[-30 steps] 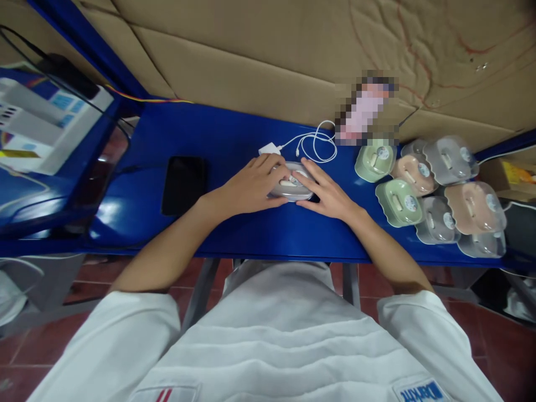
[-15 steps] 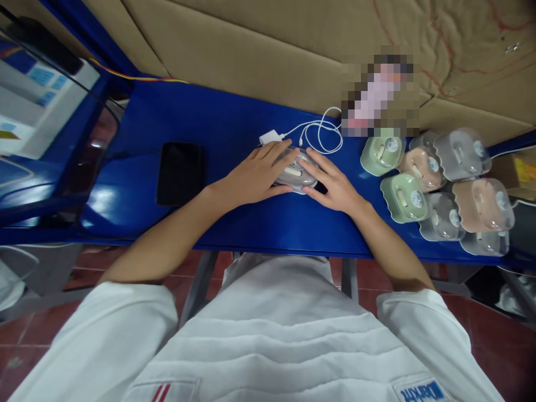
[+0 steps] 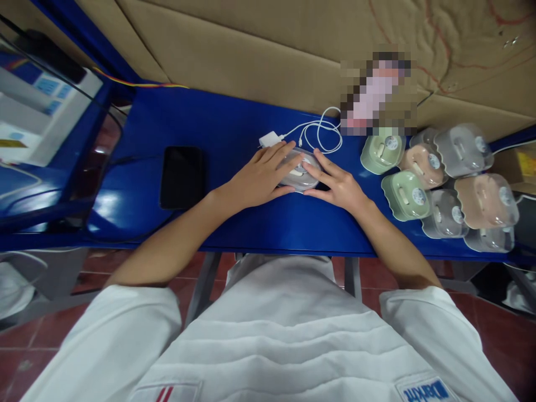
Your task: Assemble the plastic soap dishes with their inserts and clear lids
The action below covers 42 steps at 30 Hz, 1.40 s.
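Note:
Between my hands on the blue table is a small grey container [image 3: 296,182] with a clear lid and a pale handle on top. My left hand [image 3: 258,177] grips its left side, the thumb along the near edge and the fingers reaching over the lid. From the right, my right hand [image 3: 341,187] holds it with thumb and fingers. Both index fingertips rest on the lid near a round label, which they partly hide. Much of the container's sides is covered by my fingers.
At right, several similar green, beige and grey containers [image 3: 405,195] stand stacked. A white charger [image 3: 270,139] with a coiled cable lies behind my hands. A black tablet-like slab [image 3: 181,177] lies left on the blue table [image 3: 268,229]. Brown cardboard [image 3: 251,50] lines the back.
The view has shifted slightly. Both hands stay on the container, and the index fingers have moved a little over the lid near the label.

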Each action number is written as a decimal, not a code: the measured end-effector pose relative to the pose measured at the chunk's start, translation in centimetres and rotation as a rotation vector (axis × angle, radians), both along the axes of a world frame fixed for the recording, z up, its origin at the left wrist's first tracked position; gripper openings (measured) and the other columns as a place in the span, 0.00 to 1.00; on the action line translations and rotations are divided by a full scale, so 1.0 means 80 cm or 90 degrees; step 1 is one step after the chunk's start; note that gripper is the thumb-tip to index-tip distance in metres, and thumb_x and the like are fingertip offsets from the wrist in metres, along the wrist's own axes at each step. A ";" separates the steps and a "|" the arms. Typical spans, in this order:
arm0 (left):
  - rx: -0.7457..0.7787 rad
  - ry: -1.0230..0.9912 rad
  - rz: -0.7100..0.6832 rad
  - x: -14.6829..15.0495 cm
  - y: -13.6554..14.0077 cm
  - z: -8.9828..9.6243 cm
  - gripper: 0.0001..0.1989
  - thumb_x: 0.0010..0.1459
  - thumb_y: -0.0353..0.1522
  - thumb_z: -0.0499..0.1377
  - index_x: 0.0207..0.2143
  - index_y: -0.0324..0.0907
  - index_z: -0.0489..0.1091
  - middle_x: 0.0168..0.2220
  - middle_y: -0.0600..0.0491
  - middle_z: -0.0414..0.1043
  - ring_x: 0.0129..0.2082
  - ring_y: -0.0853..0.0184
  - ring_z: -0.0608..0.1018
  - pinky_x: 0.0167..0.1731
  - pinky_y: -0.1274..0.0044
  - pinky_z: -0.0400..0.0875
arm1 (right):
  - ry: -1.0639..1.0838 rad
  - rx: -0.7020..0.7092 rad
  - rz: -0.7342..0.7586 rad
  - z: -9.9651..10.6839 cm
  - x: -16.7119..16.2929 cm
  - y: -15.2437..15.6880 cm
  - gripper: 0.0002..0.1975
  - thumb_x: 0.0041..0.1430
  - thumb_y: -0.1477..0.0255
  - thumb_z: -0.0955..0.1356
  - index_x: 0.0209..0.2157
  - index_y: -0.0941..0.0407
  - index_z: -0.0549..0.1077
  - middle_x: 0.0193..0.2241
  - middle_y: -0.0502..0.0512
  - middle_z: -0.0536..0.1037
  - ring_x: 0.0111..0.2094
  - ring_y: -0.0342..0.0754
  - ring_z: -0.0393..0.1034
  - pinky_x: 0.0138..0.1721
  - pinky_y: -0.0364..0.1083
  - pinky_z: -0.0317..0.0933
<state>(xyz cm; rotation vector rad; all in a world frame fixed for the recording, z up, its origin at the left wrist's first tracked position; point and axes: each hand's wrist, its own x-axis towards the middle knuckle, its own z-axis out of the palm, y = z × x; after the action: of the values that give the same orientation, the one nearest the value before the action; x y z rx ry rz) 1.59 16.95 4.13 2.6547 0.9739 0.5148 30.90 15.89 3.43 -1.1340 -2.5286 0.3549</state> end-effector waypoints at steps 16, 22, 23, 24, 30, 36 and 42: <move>0.014 0.035 0.017 -0.008 -0.009 0.025 0.36 0.65 0.42 0.70 0.71 0.44 0.67 0.75 0.34 0.59 0.76 0.39 0.64 0.72 0.49 0.63 | -0.162 0.135 -0.548 0.043 0.052 0.009 0.37 0.77 0.51 0.62 0.74 0.63 0.64 0.76 0.79 0.57 0.77 0.79 0.52 0.71 0.83 0.46; -0.008 0.047 0.036 -0.012 -0.001 0.030 0.35 0.66 0.46 0.68 0.71 0.46 0.67 0.74 0.36 0.63 0.73 0.40 0.69 0.70 0.50 0.67 | -0.176 0.086 -0.526 0.035 0.061 -0.006 0.36 0.74 0.45 0.62 0.63 0.62 0.71 0.61 0.82 0.73 0.64 0.80 0.68 0.63 0.87 0.54; -0.010 0.050 0.043 -0.011 0.000 0.030 0.35 0.67 0.46 0.68 0.71 0.46 0.67 0.74 0.37 0.63 0.74 0.40 0.68 0.70 0.50 0.67 | -0.163 0.087 -0.515 0.034 0.056 -0.010 0.36 0.74 0.44 0.62 0.61 0.62 0.72 0.59 0.81 0.74 0.62 0.79 0.70 0.61 0.85 0.58; -0.014 0.050 0.049 -0.010 0.001 0.030 0.35 0.67 0.46 0.68 0.72 0.47 0.66 0.75 0.37 0.63 0.74 0.40 0.68 0.69 0.50 0.67 | -0.151 0.089 -0.502 0.034 0.051 -0.013 0.36 0.73 0.43 0.63 0.59 0.61 0.72 0.57 0.80 0.74 0.60 0.78 0.71 0.59 0.82 0.63; -0.037 0.034 0.068 -0.012 0.006 0.029 0.37 0.65 0.48 0.68 0.72 0.51 0.65 0.75 0.41 0.63 0.74 0.42 0.68 0.70 0.50 0.66 | -0.097 0.056 -0.272 0.050 0.028 -0.032 0.25 0.71 0.50 0.68 0.60 0.53 0.72 0.54 0.69 0.74 0.58 0.70 0.72 0.55 0.69 0.75; -0.136 -0.055 0.103 -0.020 0.019 0.023 0.36 0.66 0.55 0.65 0.70 0.52 0.69 0.70 0.45 0.71 0.69 0.48 0.74 0.70 0.57 0.69 | 0.029 -0.081 -0.069 0.078 0.061 -0.013 0.22 0.72 0.56 0.70 0.61 0.49 0.71 0.58 0.61 0.77 0.58 0.61 0.76 0.62 0.62 0.73; 0.032 -0.037 0.170 -0.008 0.018 0.011 0.31 0.73 0.53 0.57 0.70 0.48 0.69 0.76 0.40 0.61 0.75 0.42 0.65 0.73 0.48 0.58 | 0.049 0.010 -0.127 0.072 0.070 0.006 0.16 0.76 0.59 0.63 0.52 0.51 0.78 0.57 0.61 0.80 0.62 0.61 0.74 0.65 0.64 0.68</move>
<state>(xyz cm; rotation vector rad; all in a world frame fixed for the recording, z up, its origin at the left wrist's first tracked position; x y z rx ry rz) 0.92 18.36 5.01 2.5497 1.3222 0.6779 36.46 16.39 9.17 -1.3255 -2.3238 0.3195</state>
